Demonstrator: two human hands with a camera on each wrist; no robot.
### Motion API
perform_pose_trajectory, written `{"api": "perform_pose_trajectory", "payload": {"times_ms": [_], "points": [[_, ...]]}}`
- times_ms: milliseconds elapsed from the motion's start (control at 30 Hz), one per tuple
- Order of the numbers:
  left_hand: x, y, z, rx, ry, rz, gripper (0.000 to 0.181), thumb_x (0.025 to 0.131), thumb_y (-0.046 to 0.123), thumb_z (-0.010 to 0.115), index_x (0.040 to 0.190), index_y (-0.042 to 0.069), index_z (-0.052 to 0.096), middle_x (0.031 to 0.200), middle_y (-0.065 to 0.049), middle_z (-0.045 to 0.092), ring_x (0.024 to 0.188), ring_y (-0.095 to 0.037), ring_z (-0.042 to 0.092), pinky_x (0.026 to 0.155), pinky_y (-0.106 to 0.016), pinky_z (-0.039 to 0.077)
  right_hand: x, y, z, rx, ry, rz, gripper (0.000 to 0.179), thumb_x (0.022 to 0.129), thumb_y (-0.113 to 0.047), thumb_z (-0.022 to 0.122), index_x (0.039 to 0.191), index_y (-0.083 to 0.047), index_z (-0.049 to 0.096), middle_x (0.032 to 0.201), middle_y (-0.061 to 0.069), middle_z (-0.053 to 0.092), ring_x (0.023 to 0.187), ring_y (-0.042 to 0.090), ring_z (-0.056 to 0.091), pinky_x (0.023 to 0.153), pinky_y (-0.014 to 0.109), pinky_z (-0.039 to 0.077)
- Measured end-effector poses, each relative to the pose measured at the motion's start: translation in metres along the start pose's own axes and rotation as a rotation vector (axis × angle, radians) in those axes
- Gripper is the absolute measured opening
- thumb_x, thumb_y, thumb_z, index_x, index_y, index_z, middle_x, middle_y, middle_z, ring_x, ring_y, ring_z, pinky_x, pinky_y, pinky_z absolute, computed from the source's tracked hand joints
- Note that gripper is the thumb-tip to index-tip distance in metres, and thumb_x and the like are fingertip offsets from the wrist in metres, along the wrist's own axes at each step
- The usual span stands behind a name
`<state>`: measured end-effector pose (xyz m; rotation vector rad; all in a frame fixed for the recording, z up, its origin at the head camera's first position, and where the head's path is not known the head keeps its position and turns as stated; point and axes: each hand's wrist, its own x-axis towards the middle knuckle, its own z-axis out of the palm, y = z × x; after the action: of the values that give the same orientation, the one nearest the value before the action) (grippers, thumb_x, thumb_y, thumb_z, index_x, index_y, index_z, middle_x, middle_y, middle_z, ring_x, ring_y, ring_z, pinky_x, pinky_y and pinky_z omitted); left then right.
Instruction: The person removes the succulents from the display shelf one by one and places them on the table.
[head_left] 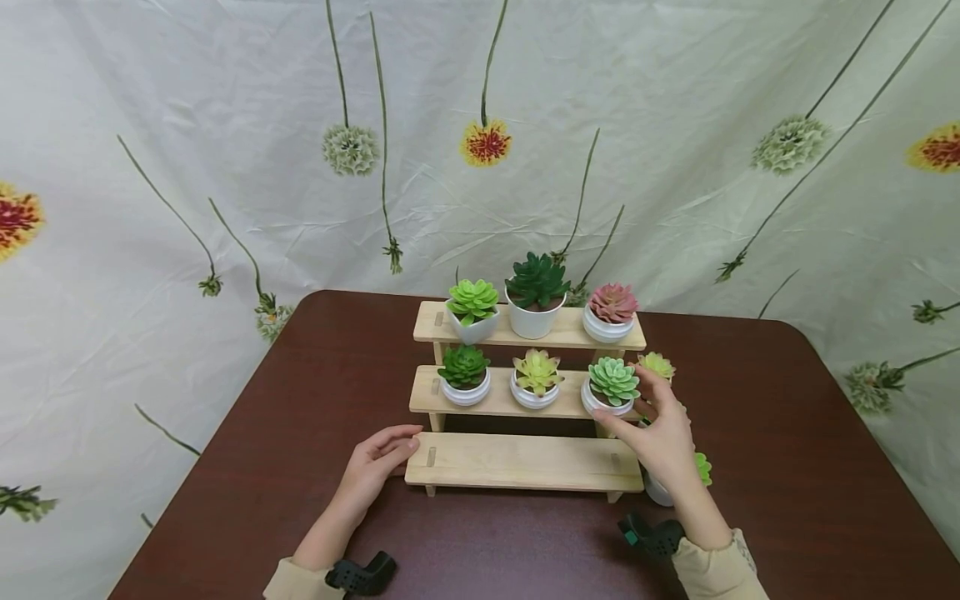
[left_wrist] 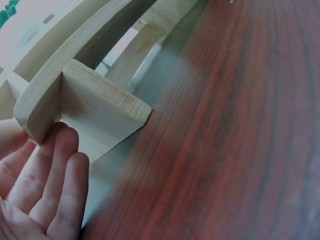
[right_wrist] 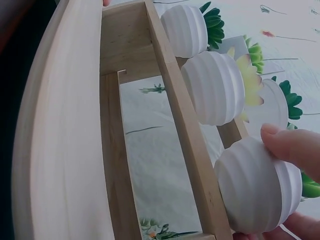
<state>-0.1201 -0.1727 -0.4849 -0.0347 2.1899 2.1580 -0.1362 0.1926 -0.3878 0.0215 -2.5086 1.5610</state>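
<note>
A three-step wooden stand [head_left: 525, 460] sits on a dark brown table [head_left: 300, 375]. Its top and middle steps each carry three small succulents in white pots, and the bottom step is bare. My right hand [head_left: 637, 408] grips the pale green succulent pot [head_left: 613, 385] at the right end of the middle step. In the right wrist view my fingers [right_wrist: 292, 147] and thumb pinch that ribbed white pot [right_wrist: 252, 192]. My left hand [head_left: 378, 458] lies flat on the table, its straight fingers [left_wrist: 55, 175] touching the left end of the bottom step [left_wrist: 100, 112].
Two more succulents stand on the table right of the stand: a yellow-green one [head_left: 657, 364] behind my right hand and a bright green one [head_left: 702, 468] partly hidden by my wrist. A flower-printed cloth [head_left: 480, 142] hangs behind the table.
</note>
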Motion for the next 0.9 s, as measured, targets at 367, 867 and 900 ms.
{"api": "perform_pose_trajectory", "payload": {"times_ms": [367,867,900], "points": [[-0.001,0.0,0.0,0.002,0.002,-0.005,0.035,0.09,0.014,0.064,0.119,-0.005,0.059,0.104,-0.016,0.066,0.088,-0.014,0.064,0.073,-0.029,0.054,0.0,-0.001,-0.01,-0.046,-0.015,0.03,0.074,0.073,-0.019,0.082,0.133,0.001,0.045,0.127,0.02,0.052,0.112,0.033,0.055,0.091,0.041,0.047],[0.001,-0.002,0.0,-0.004,0.004,0.003,0.034,0.09,0.014,0.064,0.118,-0.005,0.06,0.103,-0.014,0.067,0.088,-0.014,0.064,0.073,-0.029,0.054,0.001,0.009,-0.046,-0.13,0.074,-0.009,0.07,0.076,-0.019,0.08,0.134,0.001,0.045,0.123,0.019,0.053,0.104,0.029,0.06,0.072,0.006,0.042],[0.001,-0.002,-0.001,-0.003,0.002,0.005,0.034,0.09,0.014,0.064,0.118,-0.005,0.06,0.103,-0.014,0.067,0.088,-0.014,0.064,0.073,-0.029,0.054,0.002,0.01,-0.048,-0.134,0.08,-0.006,0.07,0.076,-0.019,0.08,0.134,0.0,0.045,0.123,0.018,0.054,0.101,0.022,0.062,0.07,0.006,0.043]]}}
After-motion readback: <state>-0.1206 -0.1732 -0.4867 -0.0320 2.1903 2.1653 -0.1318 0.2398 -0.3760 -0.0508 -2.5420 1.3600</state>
